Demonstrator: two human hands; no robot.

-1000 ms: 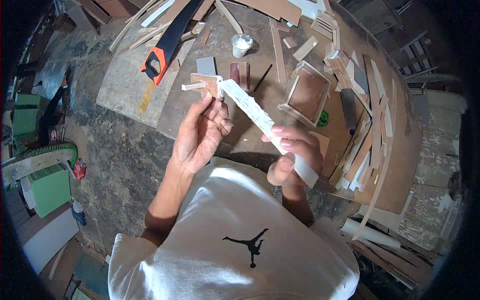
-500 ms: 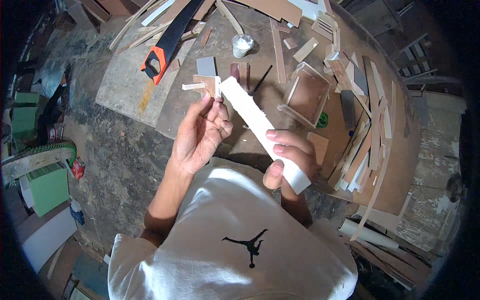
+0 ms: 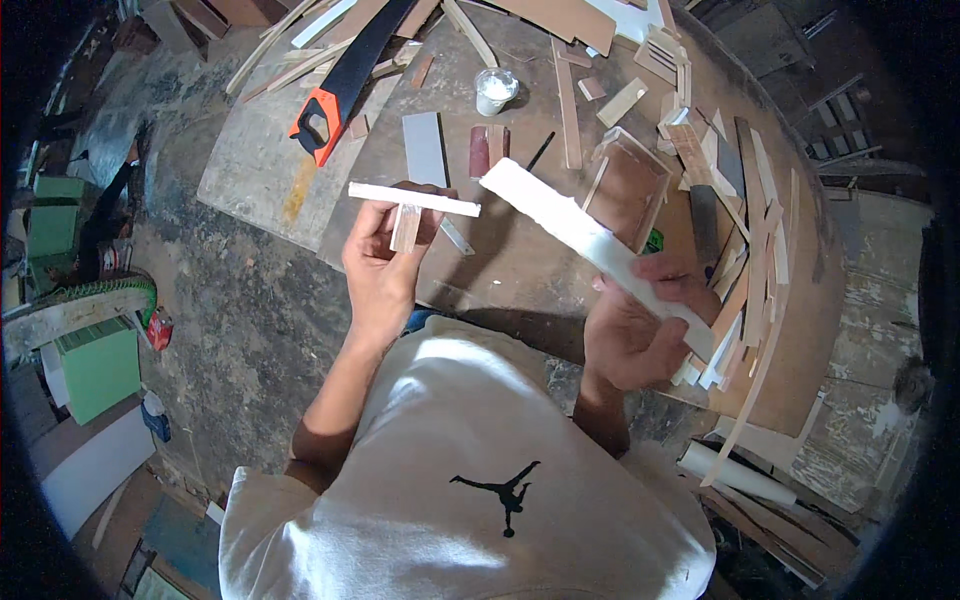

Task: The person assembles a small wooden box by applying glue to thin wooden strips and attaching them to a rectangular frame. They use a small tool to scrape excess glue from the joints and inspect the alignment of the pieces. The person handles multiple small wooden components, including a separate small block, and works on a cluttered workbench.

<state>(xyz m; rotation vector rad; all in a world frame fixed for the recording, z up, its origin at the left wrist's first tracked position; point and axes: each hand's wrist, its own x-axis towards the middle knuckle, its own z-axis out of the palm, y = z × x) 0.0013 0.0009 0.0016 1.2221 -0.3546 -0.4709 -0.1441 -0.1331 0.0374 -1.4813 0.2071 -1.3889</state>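
Note:
My left hand [image 3: 378,270] is closed on a small T-shaped wooden piece [image 3: 406,228], a white-edged bar across the top and a short bare-wood stem below it. In my right hand [image 3: 645,335] is a long white strip [image 3: 560,222], gripped near its lower end and slanting up to the left. Its rough, bright upper end is apart from the T-shaped piece. Beyond my left hand lies a grey rectangular piece [image 3: 425,150], with a dark red block [image 3: 480,152] and a thin black stick [image 3: 541,150] to its right on the worktable [image 3: 480,270].
A plastic cup of white paste [image 3: 495,92] stands at the table's far middle. An orange-handled saw [image 3: 320,125] lies far left among wood strips. To the right are a shallow wooden box [image 3: 640,190], a green object [image 3: 655,240] and many offcuts [image 3: 745,250].
My left hand has turned the wooden piece, so its white edge now lies crosswise on top. My right hand has drawn the white strip away to the right, leaving a gap.

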